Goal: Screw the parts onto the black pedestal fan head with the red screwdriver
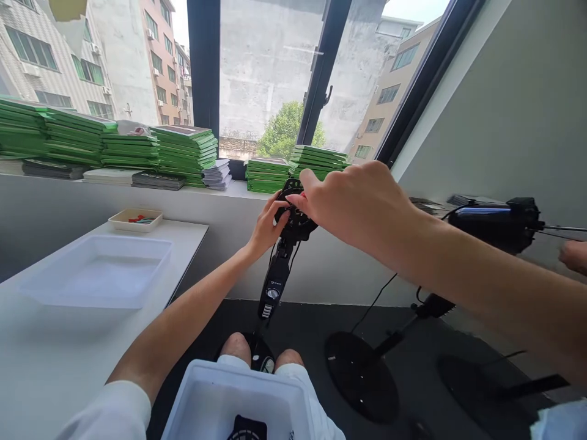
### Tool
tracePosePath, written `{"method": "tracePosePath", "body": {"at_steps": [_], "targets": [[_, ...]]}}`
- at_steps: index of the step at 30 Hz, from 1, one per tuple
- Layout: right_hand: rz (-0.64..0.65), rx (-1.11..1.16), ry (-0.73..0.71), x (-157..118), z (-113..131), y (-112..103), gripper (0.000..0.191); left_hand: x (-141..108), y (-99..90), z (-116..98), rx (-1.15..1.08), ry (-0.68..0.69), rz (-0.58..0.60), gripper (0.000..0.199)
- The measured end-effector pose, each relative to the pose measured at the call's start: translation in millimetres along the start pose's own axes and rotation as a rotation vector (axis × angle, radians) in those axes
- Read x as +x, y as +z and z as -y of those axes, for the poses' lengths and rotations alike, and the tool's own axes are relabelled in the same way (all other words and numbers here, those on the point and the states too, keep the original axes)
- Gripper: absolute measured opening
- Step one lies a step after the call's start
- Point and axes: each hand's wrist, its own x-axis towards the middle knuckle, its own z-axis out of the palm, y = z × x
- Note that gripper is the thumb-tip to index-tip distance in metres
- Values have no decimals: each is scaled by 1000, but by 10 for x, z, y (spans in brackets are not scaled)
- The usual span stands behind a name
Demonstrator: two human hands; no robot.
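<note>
A black stand fan's motor head (300,227), without its blades, stands upright in front of me on its post with a control panel (274,293). My left hand (268,223) grips the left edge of this head, thumb and fingers curled on it. My right hand (332,192) is closed in a pinch at the upper right of the head. A little red shows at its fingertips, but the hand hides most of whatever it holds. On my lap sits a white plastic bin (238,382) with a black slotted part (247,428) inside.
On the left, a white table (190,235) bears a translucent tray (156,263) and a small cream tray (121,225) with red pieces. Green stacks (183,153) line the windowsill. At right stand another fan (486,223), round bases (362,379), cables and another person's hand (573,255).
</note>
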Motion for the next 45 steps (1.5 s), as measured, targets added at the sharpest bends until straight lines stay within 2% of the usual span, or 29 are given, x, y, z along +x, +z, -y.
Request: {"method": "tracePosePath", "body": {"at_steps": [2, 5, 7, 10, 15, 18, 20, 23, 25, 28, 30, 32, 34, 38, 42, 43, 45], "targets": [[28, -39, 34, 10, -6, 11, 55, -3, 1, 1, -3, 3, -3, 26], [107, 78, -3, 27, -36, 24, 46, -8, -8, -9, -12, 1, 4, 24], [97, 100, 15, 26, -43, 21, 44, -12, -11, -18, -26, -19, -1, 24], [22, -14, 69, 13, -20, 7, 49, -17, -6, -28, -45, -42, -7, 26], [75, 10, -33, 17, -10, 19, 44, -15, 12, -42, -39, -40, -2, 19], [12, -72, 32, 30, -36, 24, 44, -19, 30, -56, -42, -57, -16, 19], [5, -37, 52, 38, -50, 14, 46, -26, 45, -65, -46, -55, -13, 20], [72, 88, -18, 48, -61, -8, 39, -31, 59, -68, -43, -39, -6, 21], [65, 27, -14, 53, -70, -15, 42, -28, 57, -65, -33, -35, -8, 21], [3, -104, 80, 63, -93, -5, 55, -19, 42, -66, -24, -40, 0, 22], [31, -15, 68, 70, -108, 10, 51, -15, 31, -73, -32, -43, 12, 22], [100, 109, -17, 70, -114, 22, 42, -12, 30, -79, -49, -49, 14, 23], [107, 100, -61, 64, -110, 27, 42, -14, 40, -79, -61, -62, 3, 23], [-22, -49, 25, 61, -125, 20, 44, -23, 64, -71, -54, -58, 4, 19], [102, 202, 3, 83, -194, 24, 39, -30, 38, -72, -35, -36, 8, 20], [123, 232, -10, 85, -206, 30, 39, -31, 26, -72, -27, -38, 9, 20], [87, 167, 5, 80, -210, 41, 39, -31, 4, -71, -9, -40, 14, 19]]}}
